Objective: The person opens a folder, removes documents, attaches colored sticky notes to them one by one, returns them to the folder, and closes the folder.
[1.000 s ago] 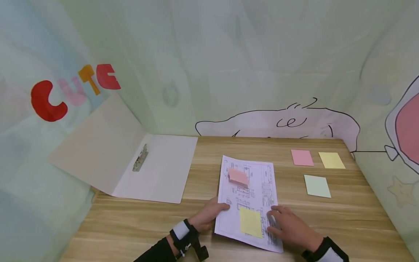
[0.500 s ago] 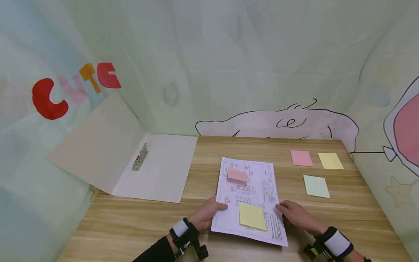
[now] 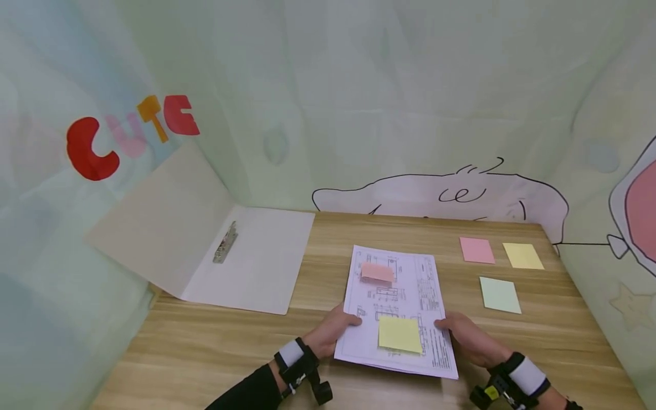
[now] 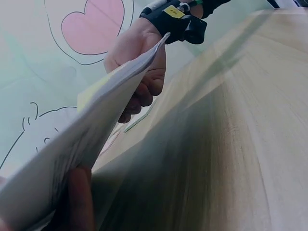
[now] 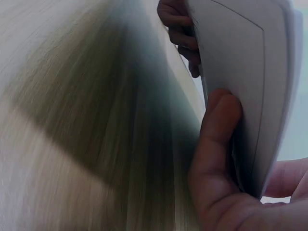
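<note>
A thin stack of printed drawing sheets [image 3: 410, 290] is held between both hands, raised off the table as the wrist views show. My left hand [image 3: 329, 331] pinches its left edge, thumb on top and fingers beneath. At the opposite edge, my right hand [image 3: 471, 339] grips the same way, its fingers [image 5: 219, 125] pressed to the underside. On the top sheet are a pink sticky note [image 3: 377, 273] with its lower edge lifted and a yellow sticky note [image 3: 400, 335] nearer me.
An open folder [image 3: 256, 273] with a metal clip [image 3: 225, 242] lies at the left, its cover leaning on the wall. Three sticky notes lie at the back right of the wooden table [image 3: 287, 353]: pink [image 3: 477, 250], yellow [image 3: 523, 256] and pale green [image 3: 500, 295].
My right hand has gone from touching the top of the sheets with spread fingers to gripping their right edge. The stack's near edge has risen slightly. My left hand keeps its hold.
</note>
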A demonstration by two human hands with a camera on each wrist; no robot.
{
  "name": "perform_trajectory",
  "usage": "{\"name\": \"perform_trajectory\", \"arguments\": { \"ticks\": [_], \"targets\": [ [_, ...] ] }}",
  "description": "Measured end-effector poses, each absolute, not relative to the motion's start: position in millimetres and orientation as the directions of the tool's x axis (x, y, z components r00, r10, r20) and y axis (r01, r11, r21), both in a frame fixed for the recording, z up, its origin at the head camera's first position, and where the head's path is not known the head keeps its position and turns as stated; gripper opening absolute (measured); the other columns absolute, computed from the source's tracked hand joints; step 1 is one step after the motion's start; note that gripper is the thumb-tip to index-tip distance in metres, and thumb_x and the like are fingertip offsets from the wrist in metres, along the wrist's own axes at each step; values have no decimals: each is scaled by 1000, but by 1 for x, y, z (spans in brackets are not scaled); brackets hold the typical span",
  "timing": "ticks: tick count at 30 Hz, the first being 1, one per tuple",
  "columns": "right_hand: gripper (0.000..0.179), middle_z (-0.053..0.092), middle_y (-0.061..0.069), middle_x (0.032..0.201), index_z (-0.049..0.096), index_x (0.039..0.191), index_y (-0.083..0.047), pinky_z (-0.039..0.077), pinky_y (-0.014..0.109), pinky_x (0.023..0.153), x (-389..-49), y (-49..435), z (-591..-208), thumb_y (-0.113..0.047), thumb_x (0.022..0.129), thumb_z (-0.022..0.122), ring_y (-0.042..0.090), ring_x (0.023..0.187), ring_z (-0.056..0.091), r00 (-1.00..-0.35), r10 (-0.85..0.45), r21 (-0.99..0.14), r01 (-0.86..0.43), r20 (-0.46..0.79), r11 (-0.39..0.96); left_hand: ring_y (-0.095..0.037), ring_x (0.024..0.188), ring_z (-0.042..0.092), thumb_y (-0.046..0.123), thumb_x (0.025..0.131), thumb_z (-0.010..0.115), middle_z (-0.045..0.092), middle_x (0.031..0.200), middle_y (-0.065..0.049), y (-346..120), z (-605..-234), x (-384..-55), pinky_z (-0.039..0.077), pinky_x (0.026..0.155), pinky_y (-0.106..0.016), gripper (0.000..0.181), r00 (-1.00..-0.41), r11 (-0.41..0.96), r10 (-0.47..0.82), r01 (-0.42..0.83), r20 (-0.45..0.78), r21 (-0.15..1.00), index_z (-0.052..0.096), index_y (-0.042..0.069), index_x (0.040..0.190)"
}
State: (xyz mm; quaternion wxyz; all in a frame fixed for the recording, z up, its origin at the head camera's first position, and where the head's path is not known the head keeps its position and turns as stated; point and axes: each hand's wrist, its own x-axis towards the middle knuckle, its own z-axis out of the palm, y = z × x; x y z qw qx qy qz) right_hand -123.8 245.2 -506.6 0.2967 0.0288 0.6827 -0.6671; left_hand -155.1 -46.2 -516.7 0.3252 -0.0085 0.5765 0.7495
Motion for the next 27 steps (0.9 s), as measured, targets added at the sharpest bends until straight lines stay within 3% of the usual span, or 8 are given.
{"name": "perform_trajectory", "arguments": {
  "ticks": [3,7,11,15,18,22,27],
  "targets": [
    [42,64,11,103,28,137,14,49,35,77,-126,244,-505,-8,100,26,23,90,62,-834,-341,-899,423,-435,113,-26,103,60,-4,88,42,59,121,-15,-45,-516,-158,50,83,-40,59,-791,-115,473,-492,-388,863,32,6,145],
    [44,63,12,104,22,140,12,50,36,75,-129,244,-506,-8,100,26,25,90,63,-846,-334,-909,400,-416,117,-23,96,59,1,91,44,56,120,-20,-55,-515,-165,50,80,-36,49,-831,-14,421,-406,-363,914,33,-7,138],
    [44,62,13,105,20,141,11,50,37,75,-131,245,-507,-7,100,25,26,89,62,-866,-293,-914,391,-406,111,-23,85,60,12,94,48,60,108,-21,-81,-511,-176,51,72,-34,51,-917,260,329,-142,-226,955,32,-13,135],
    [43,62,14,101,25,139,11,50,36,71,-133,245,-509,-5,98,27,25,84,63,-892,-186,-905,378,-412,192,-22,83,60,16,96,49,65,97,-13,-122,-499,-189,48,71,-34,39,-973,541,218,55,-77,839,51,-8,126],
    [41,61,15,96,29,135,12,50,37,67,-132,245,-510,-5,97,30,25,78,62,-910,-99,-883,357,-402,305,-23,87,61,17,97,50,66,98,-12,-154,-493,-197,49,74,-38,29,-990,648,141,72,-27,759,62,-3,113],
    [39,58,17,97,31,132,13,50,37,63,-132,246,-511,-5,97,32,24,74,61,-926,-48,-858,327,-376,397,-29,92,61,19,96,49,66,102,-16,-195,-491,-203,49,77,-44,29,-999,733,42,17,-21,680,66,-2,107],
    [38,56,18,97,32,130,13,50,37,62,-133,247,-512,-6,97,33,23,74,60,-927,-35,-845,325,-374,424,-28,80,59,21,96,48,65,95,-19,-243,-492,-199,47,67,-39,33,-997,765,-68,-82,-46,638,64,-7,105]
  ]
}}
